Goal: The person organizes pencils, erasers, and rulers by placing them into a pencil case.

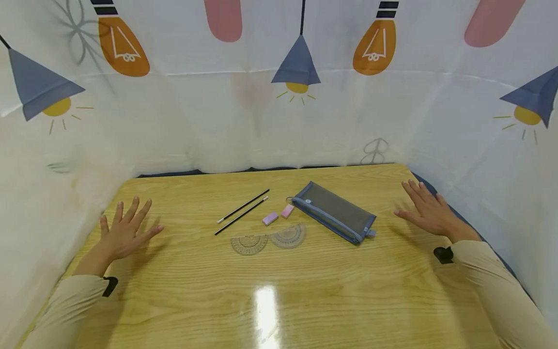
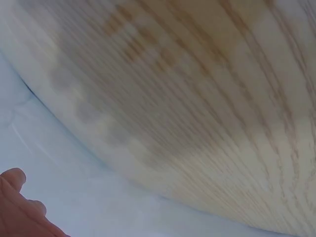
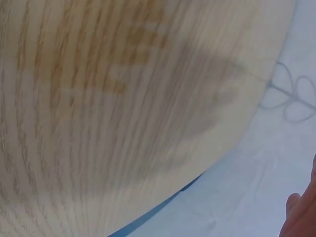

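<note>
I held the two arms wide apart, one at either side of the head view. The bare left hand (image 1: 124,235) was palm down, its straight fingers fanned and its thumb stretched inward. The bare right hand (image 1: 429,213) angled inward, fingers extended closer together, thumb apart. Long beige fabric sleeves (image 1: 492,281) reached both wrists, where small black devices (image 1: 443,255) sat. Each wrist view caught only part of its hand, low in an outer corner.

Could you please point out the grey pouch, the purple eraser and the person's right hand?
Grey pouch (image 1: 335,210): head view, on its dark panel.
Purple eraser (image 1: 270,218): head view, middle of its top.
Right hand (image 1: 429,212): head view, back of the hand.
</note>
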Available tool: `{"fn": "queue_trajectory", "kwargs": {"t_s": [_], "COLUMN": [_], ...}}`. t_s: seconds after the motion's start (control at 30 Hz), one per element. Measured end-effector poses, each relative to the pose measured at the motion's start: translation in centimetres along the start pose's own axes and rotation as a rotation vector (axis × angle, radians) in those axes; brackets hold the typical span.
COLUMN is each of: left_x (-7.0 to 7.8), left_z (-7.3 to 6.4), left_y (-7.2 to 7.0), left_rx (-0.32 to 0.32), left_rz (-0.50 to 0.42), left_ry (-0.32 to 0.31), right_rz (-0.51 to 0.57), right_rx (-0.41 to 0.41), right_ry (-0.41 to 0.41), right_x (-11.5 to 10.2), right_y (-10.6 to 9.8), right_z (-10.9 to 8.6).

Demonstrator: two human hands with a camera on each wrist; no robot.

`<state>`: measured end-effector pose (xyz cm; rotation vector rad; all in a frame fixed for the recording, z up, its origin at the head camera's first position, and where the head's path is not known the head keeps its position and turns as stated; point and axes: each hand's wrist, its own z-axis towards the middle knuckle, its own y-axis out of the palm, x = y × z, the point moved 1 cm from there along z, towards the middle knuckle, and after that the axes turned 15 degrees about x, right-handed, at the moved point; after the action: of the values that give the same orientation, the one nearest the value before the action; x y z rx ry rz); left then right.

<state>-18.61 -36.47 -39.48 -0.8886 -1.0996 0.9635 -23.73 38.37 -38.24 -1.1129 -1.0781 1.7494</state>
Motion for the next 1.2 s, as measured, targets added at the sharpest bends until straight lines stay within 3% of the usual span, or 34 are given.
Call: {"fn": "queue_trajectory", "kwargs": {"t_s": [0.67,0.8,1.03,1.2], "left_x": [2.0,2.9,5.2,6.7], "left_z": [-0.5,-0.7,-1.3,-1.5], "left_y": [-1.1,-1.2,-1.4,-1.2], "left_rx": [0.215,0.256,0.25,0.323], "left_rz": [-0.051,-0.088,-0.137,-0.136], "left_ry": [0.116,0.145,0.137,0.196], "right_rz": [0.134,0.173,0.207,0.21], "right_rx": [0.22,0.247,0.317,0.369], "right_ry": [-0.078,-0.08,-0.133,-0.16], "right_x": [-2.3,-3.0,-4.4,-5.9], "right_y": [-1.6,-1.6,-1.1,-0.9], "right_z": [-1.1,-1.5,-2.2,-2.2]}}
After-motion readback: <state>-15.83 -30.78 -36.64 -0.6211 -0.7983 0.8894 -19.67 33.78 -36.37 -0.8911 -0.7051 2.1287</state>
